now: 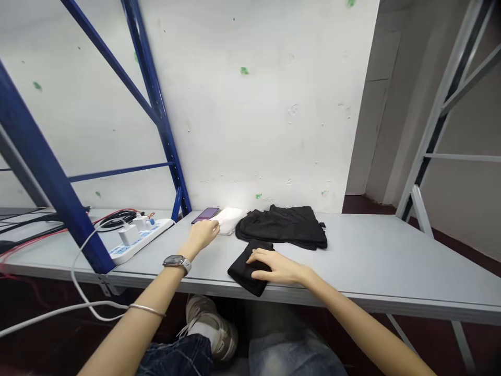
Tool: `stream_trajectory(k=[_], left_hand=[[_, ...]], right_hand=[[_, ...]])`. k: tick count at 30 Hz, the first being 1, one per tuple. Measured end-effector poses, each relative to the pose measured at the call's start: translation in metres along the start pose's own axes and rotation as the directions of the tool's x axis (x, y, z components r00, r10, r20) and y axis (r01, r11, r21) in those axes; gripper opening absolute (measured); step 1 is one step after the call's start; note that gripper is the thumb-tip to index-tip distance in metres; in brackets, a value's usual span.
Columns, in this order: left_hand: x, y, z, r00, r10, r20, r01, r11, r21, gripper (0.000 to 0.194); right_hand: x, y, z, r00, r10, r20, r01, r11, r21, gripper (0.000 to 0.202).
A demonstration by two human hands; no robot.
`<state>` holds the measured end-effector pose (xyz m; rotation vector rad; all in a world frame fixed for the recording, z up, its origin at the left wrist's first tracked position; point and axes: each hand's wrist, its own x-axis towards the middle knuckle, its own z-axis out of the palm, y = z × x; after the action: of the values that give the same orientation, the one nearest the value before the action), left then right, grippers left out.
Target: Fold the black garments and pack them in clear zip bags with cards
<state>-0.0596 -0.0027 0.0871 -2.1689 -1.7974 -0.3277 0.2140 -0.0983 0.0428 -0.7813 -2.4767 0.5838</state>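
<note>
My left hand (201,235) reaches to the back of the table, its fingers closed at the left edge of a thin white item (230,218), perhaps a bag or cloth. Just behind that hand lies a phone (205,214). My right hand (276,266) rests on a small folded black cloth (245,271), palm down, with thumb and fingers apart. This cloth overhangs the front edge slightly. A larger black garment (282,227) lies flat behind it, near the wall.
On the left, a white power strip (143,240) holds plugs and cables beside a blue metal post (58,177). A white cable (78,279) hangs over the front edge of the grey table (391,266). A white wall (258,115) stands behind.
</note>
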Motion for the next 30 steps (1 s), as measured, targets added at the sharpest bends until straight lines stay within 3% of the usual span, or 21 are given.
stream_trajectory(k=[5, 7, 10, 15, 21, 23, 27, 30], left_hand=[[-0.041, 0.017, -0.033, 0.961, 0.182, 0.21, -0.196, 0.98, 0.046, 0.018], [-0.064, 0.025, -0.033, 0.921, 0.24, 0.305, -0.26, 0.965, 0.024, 0.015], [-0.088, 0.028, -0.025, 0.884, 0.305, 0.354, -0.31, 0.95, -0.043, 0.021], [-0.085, 0.021, -0.012, 0.94, 0.159, 0.303, -0.147, 0.987, -0.062, 0.04], [-0.079, 0.022, -0.004, 0.957, 0.073, 0.28, -0.047, 0.994, -0.098, 0.023], [-0.08, 0.024, -0.002, 0.963, 0.083, 0.258, -0.055, 0.992, -0.115, 0.026], [-0.081, 0.028, -0.001, 0.977, 0.085, 0.197, -0.065, 0.992, -0.11, 0.039], [-0.081, 0.03, 0.0, 0.98, 0.096, 0.175, -0.077, 0.991, -0.109, 0.041]], right_hand=[[-0.008, -0.014, 0.002, 0.996, 0.082, 0.028, -0.082, 0.996, -0.025, 0.059], [-0.007, -0.017, 0.005, 0.994, 0.105, 0.038, -0.103, 0.993, -0.048, 0.063], [-0.003, -0.02, 0.01, 0.989, 0.139, 0.05, -0.134, 0.985, -0.105, 0.069], [0.004, -0.018, 0.02, 0.993, 0.11, 0.032, -0.098, 0.961, -0.259, 0.068], [0.002, -0.016, 0.021, 0.996, 0.084, -0.029, -0.089, 0.938, -0.336, 0.028], [0.0, -0.013, 0.025, 0.994, 0.096, -0.053, -0.108, 0.942, -0.319, 0.04], [-0.001, -0.003, 0.041, 0.98, 0.177, -0.086, -0.195, 0.938, -0.286, 0.094], [0.0, 0.004, 0.051, 0.976, 0.206, -0.074, -0.219, 0.921, -0.321, 0.095]])
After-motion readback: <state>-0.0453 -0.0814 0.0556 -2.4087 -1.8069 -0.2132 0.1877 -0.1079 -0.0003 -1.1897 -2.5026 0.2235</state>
